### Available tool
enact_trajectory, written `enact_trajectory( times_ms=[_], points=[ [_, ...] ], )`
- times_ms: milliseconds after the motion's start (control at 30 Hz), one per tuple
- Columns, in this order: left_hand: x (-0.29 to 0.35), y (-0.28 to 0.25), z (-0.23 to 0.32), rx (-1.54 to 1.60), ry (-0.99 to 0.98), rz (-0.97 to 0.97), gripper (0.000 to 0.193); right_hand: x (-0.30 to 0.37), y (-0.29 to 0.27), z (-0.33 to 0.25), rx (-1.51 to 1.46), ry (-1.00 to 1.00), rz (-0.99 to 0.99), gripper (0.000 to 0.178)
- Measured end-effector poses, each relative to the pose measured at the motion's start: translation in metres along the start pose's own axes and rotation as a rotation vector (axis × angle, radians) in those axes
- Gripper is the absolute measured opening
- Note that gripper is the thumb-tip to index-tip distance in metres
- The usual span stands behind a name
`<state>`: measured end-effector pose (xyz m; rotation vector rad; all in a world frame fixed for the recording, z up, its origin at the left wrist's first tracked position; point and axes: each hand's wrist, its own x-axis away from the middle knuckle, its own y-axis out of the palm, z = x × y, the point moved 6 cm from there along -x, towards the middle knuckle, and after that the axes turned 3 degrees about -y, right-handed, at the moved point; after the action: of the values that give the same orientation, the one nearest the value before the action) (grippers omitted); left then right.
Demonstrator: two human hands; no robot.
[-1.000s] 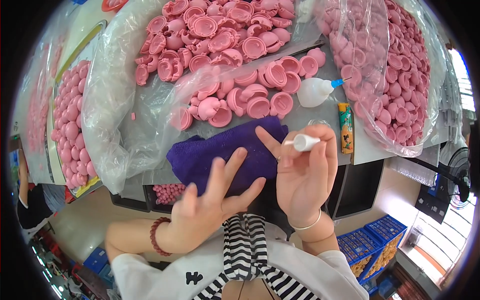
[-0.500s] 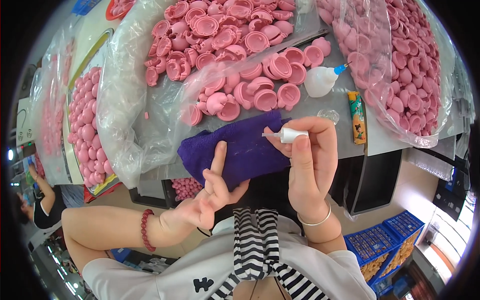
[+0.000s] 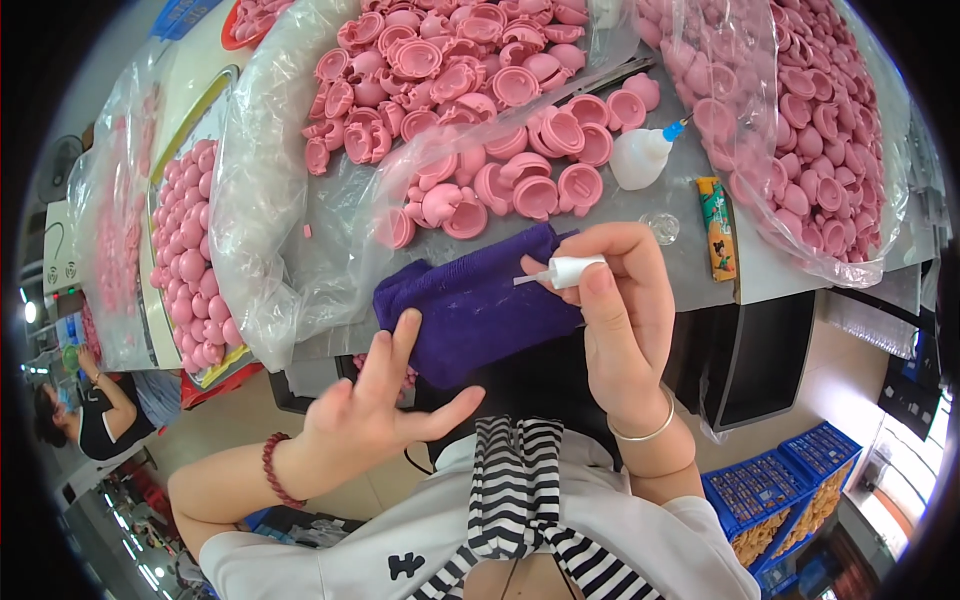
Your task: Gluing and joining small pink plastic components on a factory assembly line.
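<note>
a small white plastic cylinder cap (image 3: 578,271) with thin translucent stem pointing left, pinched in your right hand (image 3: 630,320), over the right end of a folded purple cloth (image 3: 490,315), your left hand (image 3: 350,410) well apart, fingers spread beside the cloth, touch i cannot tell, print on a green-and-orange packet (image 3: 718,235) too small to read

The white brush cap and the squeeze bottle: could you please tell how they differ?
The white brush cap is pinched in the right hand; the squeeze bottle rests untouched on the grey table. The cap looks smaller than the bottle. The cap carries a thin pale stem; the bottle has a blue needle tip. Both are whitish.
</note>
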<state>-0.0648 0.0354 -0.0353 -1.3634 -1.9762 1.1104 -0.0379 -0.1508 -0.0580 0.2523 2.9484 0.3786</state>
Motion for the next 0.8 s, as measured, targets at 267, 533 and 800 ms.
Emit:
enact_trajectory(
  times_ms=[267, 533, 800],
  points=[
    [-0.015, 0.007, -0.024, 0.715, -0.489, -0.134, 0.088, -0.003, -0.014, -0.011, -0.167, 0.040, 0.041, 0.018],
    [-0.042, 0.027, -0.022, 0.682, -0.716, 0.059, 0.081, 0.009, -0.064, -0.060, 0.378, -0.321, 0.444, 0.022],
    [-0.023, 0.019, -0.016, 1.280, -0.665, 0.621, 0.081, -0.016, -0.049, -0.082, 1.061, -0.533, 0.164, 0.016]
  ],
)
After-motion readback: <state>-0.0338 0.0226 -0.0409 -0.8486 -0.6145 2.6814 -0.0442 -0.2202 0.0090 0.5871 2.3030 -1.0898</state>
